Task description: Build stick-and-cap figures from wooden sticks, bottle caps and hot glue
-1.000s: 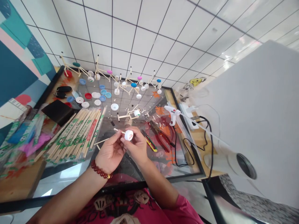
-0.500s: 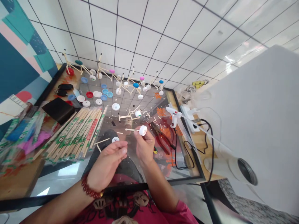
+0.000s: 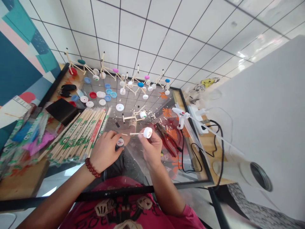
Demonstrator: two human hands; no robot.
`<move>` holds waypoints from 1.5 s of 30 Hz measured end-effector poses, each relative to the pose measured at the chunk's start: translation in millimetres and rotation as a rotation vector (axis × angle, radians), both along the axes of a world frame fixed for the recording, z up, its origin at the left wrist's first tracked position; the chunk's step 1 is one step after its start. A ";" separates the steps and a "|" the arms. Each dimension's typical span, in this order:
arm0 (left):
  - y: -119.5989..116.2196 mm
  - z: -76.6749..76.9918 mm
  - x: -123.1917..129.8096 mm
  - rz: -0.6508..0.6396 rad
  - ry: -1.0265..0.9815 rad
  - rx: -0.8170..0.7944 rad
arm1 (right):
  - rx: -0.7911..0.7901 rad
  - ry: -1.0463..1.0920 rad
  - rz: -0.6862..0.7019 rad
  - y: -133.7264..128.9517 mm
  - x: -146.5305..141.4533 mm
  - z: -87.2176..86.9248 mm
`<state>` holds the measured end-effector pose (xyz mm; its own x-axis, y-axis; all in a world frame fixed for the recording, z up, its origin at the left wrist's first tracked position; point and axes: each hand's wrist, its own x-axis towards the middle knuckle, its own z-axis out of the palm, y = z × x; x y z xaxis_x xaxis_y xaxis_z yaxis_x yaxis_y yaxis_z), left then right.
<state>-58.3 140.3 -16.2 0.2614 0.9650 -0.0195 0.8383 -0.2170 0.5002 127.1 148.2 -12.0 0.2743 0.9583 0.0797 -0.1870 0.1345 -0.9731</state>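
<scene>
My right hand (image 3: 152, 149) pinches one white bottle cap (image 3: 147, 132) and one wooden stick (image 3: 135, 134) in its fingers; my left hand (image 3: 105, 150) has one printed cap (image 3: 120, 142) between thumb and fingers, gripped or not I cannot tell.

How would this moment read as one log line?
left hand: at tabletop cap | right hand: holding stick and white cap | nearby: pliers, glue gun

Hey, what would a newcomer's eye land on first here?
Probably the little bright-topped stick models lined up along the far side of the table. Next, the wrapped chopsticks fanned on the left, then the right hand near the middle, holding a white cap and thin stick.
</scene>
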 end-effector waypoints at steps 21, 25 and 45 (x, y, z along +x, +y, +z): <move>-1.9 3.9 9.1 0.418 -1.813 -0.944 | 0.121 -0.080 0.146 -19.9 3.7 -2.1; -2.5 7.3 11.3 0.405 -1.840 -0.953 | 0.104 -0.142 0.163 -21.0 3.1 -2.6; -2.7 12.1 13.1 0.425 -1.840 -0.928 | 0.103 -0.174 0.186 -20.6 2.0 6.6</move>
<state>-45.2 137.6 -4.1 0.3550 0.8178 -0.4530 -0.7124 0.5504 0.4353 129.1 127.6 -5.4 0.0685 0.9754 0.2097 -0.0493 0.2132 -0.9758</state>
